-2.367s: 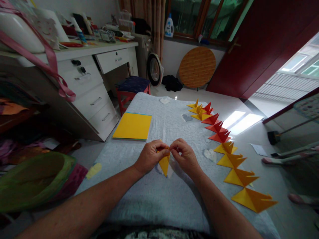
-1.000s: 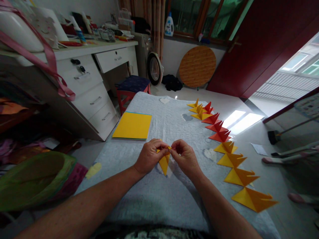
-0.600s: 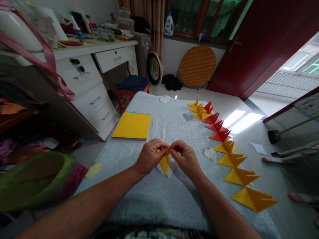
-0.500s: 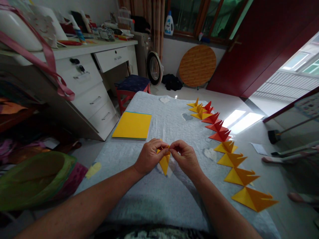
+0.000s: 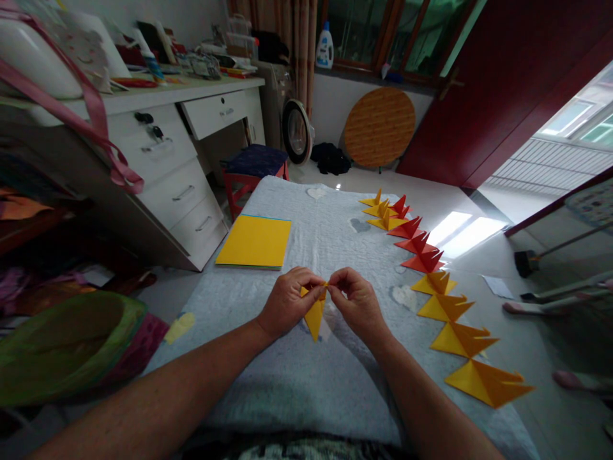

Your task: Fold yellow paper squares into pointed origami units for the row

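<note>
Between my hands is a folded yellow origami paper (image 5: 315, 317), its long point hanging toward me over the cloth. My left hand (image 5: 293, 295) pinches its upper left part between thumb and fingers. With thumb and forefinger, my right hand (image 5: 355, 299) grips a small tip at its upper right; the fingers partly hide that fold. A stack of square yellow paper (image 5: 256, 241) lies flat beyond my left hand. To the right runs a line of finished paper cranes, with a large yellow crane (image 5: 486, 382) nearest me and a red crane (image 5: 424, 260) farther along.
A pale blue cloth (image 5: 287, 383) covers the table. Left of it stand a white drawer desk (image 5: 177, 191) and a green-rimmed basket (image 5: 71, 345). A stool (image 5: 256, 161) and an open washing machine door (image 5: 297, 131) are beyond the far left corner.
The folded paper's lower point has swung slightly left and toward me. Both hands keep their pinch, almost in the same place.
</note>
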A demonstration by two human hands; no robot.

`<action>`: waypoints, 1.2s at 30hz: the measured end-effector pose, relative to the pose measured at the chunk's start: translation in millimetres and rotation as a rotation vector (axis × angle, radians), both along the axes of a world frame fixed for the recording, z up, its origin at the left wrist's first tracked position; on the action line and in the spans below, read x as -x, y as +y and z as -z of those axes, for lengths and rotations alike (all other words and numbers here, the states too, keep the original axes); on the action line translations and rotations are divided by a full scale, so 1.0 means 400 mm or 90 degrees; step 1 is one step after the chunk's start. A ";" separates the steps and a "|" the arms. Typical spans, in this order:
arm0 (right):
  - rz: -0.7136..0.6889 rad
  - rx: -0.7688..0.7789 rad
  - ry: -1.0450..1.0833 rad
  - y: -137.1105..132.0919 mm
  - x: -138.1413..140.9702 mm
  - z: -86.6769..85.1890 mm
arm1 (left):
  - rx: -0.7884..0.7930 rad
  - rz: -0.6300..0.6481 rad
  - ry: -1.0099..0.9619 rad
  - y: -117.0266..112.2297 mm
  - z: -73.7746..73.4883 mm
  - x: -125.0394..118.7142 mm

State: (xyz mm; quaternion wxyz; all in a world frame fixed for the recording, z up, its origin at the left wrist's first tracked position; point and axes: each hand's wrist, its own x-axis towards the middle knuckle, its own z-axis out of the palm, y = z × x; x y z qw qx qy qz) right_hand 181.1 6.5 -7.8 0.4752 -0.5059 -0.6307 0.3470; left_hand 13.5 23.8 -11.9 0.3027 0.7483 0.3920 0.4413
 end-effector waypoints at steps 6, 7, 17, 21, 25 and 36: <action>-0.030 -0.047 -0.008 0.000 -0.004 0.002 | 0.021 0.003 0.002 0.000 -0.002 0.001; -0.037 -0.064 -0.012 0.000 -0.004 0.003 | 0.025 0.002 0.002 0.000 -0.002 0.001; -0.053 -0.139 -0.059 0.006 -0.010 0.004 | 0.033 -0.001 -0.016 0.003 0.003 0.002; -0.053 -0.132 -0.065 0.007 -0.011 0.005 | 0.030 0.001 -0.015 0.005 0.005 0.002; -0.054 -0.131 -0.084 0.007 -0.012 0.007 | 0.029 0.003 -0.012 0.005 0.005 0.003; -0.078 -0.132 -0.160 0.000 -0.013 -0.003 | 0.017 0.006 0.000 0.001 0.002 0.003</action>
